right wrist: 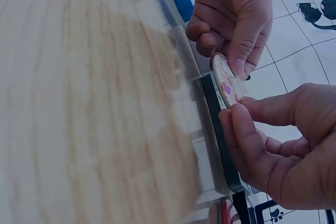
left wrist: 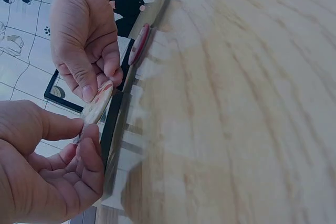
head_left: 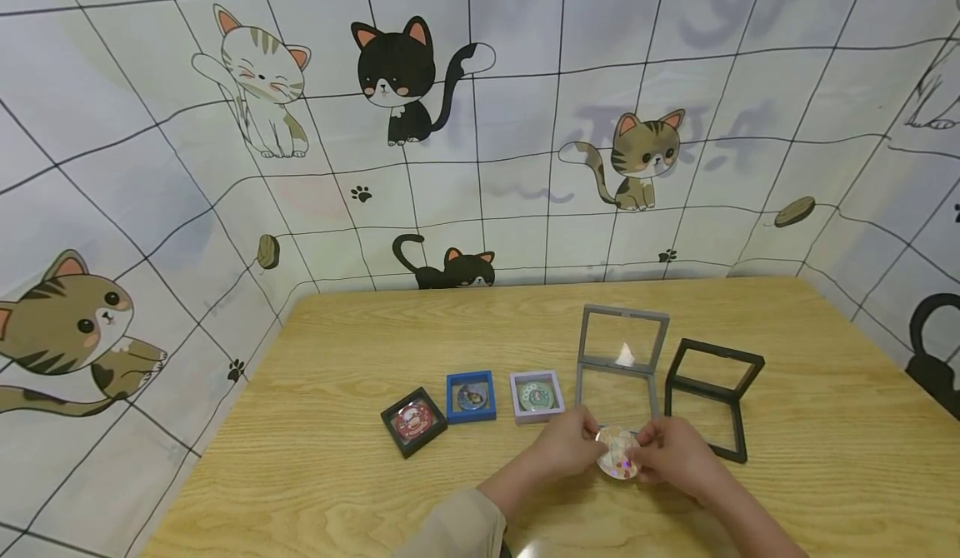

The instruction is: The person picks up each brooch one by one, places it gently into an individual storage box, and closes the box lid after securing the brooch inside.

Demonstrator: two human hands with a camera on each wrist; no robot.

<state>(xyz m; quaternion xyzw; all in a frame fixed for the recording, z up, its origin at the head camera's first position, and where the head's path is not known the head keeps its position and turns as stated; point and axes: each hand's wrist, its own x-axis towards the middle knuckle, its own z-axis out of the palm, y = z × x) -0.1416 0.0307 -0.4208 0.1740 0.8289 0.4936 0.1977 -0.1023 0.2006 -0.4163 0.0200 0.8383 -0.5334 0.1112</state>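
Pinching opposite edges of a shiny round disc, my left hand and right hand hold it over the wooden table, by the near side of an open grey frame.

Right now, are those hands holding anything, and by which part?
A shiny disc; the left hand pinches one side of its edge, the right hand the other.
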